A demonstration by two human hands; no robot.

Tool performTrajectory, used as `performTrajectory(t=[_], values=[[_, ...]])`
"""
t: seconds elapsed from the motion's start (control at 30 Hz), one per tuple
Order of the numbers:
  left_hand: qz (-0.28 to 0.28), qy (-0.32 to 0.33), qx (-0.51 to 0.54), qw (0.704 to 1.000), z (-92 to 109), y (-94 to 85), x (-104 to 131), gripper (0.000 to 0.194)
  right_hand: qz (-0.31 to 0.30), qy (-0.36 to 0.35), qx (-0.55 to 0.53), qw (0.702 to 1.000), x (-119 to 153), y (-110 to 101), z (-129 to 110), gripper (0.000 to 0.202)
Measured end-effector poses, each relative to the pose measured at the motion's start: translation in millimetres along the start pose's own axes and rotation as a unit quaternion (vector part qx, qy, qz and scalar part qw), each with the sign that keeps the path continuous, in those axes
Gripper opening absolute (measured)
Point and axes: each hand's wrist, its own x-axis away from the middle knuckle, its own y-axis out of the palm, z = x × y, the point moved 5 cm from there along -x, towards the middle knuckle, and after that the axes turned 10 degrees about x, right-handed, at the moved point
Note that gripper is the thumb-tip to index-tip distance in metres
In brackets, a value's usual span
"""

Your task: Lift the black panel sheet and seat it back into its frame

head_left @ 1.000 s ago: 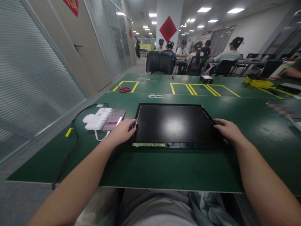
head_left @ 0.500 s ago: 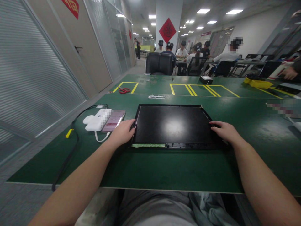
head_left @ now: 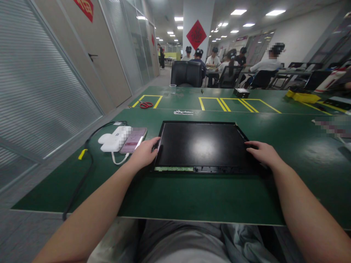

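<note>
A black flat display panel (head_left: 192, 146) in a thin black frame lies screen up on the green table in front of me. A strip of green circuit board (head_left: 174, 169) shows along the left half of its near edge. My left hand (head_left: 145, 151) grips the panel's left edge, thumb and fingers closed around the frame. On the opposite side my right hand (head_left: 261, 152) holds the right edge the same way. The far fingertips of both hands are partly hidden by the frame.
Left of the panel lie a phone (head_left: 133, 140), a white charger-like device (head_left: 116, 138) and a black cable (head_left: 89, 157). Farther back are red-handled scissors (head_left: 146, 105), small white pieces (head_left: 183, 113), a clear cup (head_left: 172, 88) and a black box (head_left: 241, 93). Several people sit beyond.
My view has shifted very slightly. Both hands stay on the panel's side edges, and the panel rests in the same place. At the far right, another person's hand has left view.
</note>
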Motion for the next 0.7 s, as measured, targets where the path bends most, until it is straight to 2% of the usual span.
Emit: performTrajectory(t=[0.27, 0.7], values=[[-0.002, 0.021, -0.034, 0.999, -1.9, 7.3, -2.9, 0.060, -0.010, 0.000, 0.000, 1.000, -0.6, -0.5, 0.6, 0.044], [-0.013, -0.013, 0.098, 0.995, -0.7, 1.2, 2.1, 0.063, -0.005, -0.004, 0.001, 1.000, -0.4, 1.3, 1.2, 0.045]])
